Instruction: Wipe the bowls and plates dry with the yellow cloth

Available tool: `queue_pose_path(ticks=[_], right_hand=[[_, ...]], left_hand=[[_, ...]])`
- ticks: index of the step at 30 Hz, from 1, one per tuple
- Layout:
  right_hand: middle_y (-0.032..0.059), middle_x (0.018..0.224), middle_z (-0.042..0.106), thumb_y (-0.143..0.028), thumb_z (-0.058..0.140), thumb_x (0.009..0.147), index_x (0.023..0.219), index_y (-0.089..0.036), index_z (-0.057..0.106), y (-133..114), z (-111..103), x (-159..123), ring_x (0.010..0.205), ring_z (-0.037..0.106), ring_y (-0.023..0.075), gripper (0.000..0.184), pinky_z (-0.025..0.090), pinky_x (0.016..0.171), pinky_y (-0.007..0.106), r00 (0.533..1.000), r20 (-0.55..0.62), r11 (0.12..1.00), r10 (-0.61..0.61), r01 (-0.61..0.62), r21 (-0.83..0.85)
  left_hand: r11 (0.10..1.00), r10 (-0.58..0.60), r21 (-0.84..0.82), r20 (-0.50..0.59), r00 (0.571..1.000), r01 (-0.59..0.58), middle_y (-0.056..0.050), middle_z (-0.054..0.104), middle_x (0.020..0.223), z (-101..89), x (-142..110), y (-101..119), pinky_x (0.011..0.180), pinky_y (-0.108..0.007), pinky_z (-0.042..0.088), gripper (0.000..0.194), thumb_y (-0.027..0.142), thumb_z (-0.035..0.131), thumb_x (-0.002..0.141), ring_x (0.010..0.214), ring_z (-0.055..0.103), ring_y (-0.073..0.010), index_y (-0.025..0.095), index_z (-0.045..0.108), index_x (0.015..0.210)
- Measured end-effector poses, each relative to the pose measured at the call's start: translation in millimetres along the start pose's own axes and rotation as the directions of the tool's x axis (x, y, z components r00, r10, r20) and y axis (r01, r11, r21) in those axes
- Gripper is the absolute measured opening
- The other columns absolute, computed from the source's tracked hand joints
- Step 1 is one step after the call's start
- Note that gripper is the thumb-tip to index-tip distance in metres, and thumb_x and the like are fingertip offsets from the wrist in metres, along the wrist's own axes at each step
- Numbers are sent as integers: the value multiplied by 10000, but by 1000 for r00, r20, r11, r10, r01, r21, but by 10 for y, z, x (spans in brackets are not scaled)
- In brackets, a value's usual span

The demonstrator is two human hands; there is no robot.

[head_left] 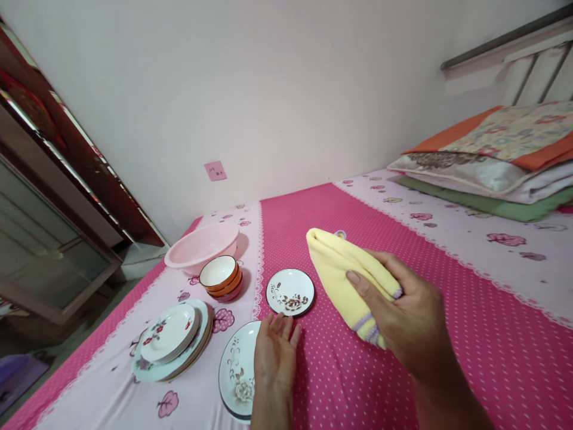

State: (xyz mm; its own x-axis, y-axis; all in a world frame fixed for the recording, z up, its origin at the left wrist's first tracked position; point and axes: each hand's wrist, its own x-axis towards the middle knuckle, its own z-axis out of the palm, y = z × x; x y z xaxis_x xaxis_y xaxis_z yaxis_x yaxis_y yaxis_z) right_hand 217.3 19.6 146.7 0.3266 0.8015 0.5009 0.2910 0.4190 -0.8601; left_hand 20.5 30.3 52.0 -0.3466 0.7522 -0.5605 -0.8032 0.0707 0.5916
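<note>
A folded yellow towel (340,269) with purple edging is gripped in my right hand (407,316), thumb on top, held above the pink dotted bedspread. My left hand (276,358) is palm up with its fingers stretched out and nothing in it. Its fingertips come up to the near rim of a small white plate (286,286) with a brown flower pattern; whether they touch it I cannot tell. Partly behind my left wrist lies a larger white plate (237,364) with a dark rim and a similar floral design.
To the left stand stacked floral plates (168,334) and a stack of orange bowls (220,273) beside a pink basin (201,245). Folded bedding and a pillow (474,167) lie at the far right. A white wall (290,95) with a pink socket cover (215,171) borders the bed.
</note>
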Motion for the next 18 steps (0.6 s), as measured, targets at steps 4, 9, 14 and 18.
queue_pose_path(ticks=[4, 9, 14, 18], right_hand=[[20, 775, 769, -503, 768, 863, 1057, -232, 770, -9, 4, -5, 634, 692, 211, 333, 554, 521, 279, 1000, 17, 1000, 8, -8, 21], [15, 789, 771, -495, 767, 866, 1063, -241, 768, -12, 14, -11, 645, 694, 206, 321, 553, 534, 275, 1000, 5, 999, 21, -21, 32], [13, 793, 770, -483, 768, 866, 1036, -240, 765, -26, 36, -13, 658, 693, 206, 296, 547, 540, 273, 999, 32, 999, -17, 16, 30], [23, 786, 761, -486, 746, 877, 1036, -228, 763, -68, 55, -35, 660, 688, 214, 303, 541, 548, 284, 1000, -7, 1000, 11, -11, 19]], left_hand=[[1000, 13, -6, -12, 1000, -13, -94, 649, 1140, 3, -5, 5, 894, -367, 563, 121, 296, 535, 989, 1057, 674, -228, 193, 591, 962], [1000, 7, 18, -2, 1000, -7, -109, 646, 1209, 26, -50, 9, 1030, -406, 511, 156, 297, 536, 1001, 1103, 654, -234, 177, 631, 1035], [1000, 2, 20, 51, 999, -3, -105, 635, 1281, 46, -103, 6, 1119, -433, 453, 147, 291, 559, 992, 1149, 640, -233, 196, 646, 1063], [1000, -5, 29, 52, 999, 4, -113, 632, 1277, 49, -107, 6, 1063, -404, 485, 173, 282, 568, 979, 1165, 640, -236, 192, 638, 1110]])
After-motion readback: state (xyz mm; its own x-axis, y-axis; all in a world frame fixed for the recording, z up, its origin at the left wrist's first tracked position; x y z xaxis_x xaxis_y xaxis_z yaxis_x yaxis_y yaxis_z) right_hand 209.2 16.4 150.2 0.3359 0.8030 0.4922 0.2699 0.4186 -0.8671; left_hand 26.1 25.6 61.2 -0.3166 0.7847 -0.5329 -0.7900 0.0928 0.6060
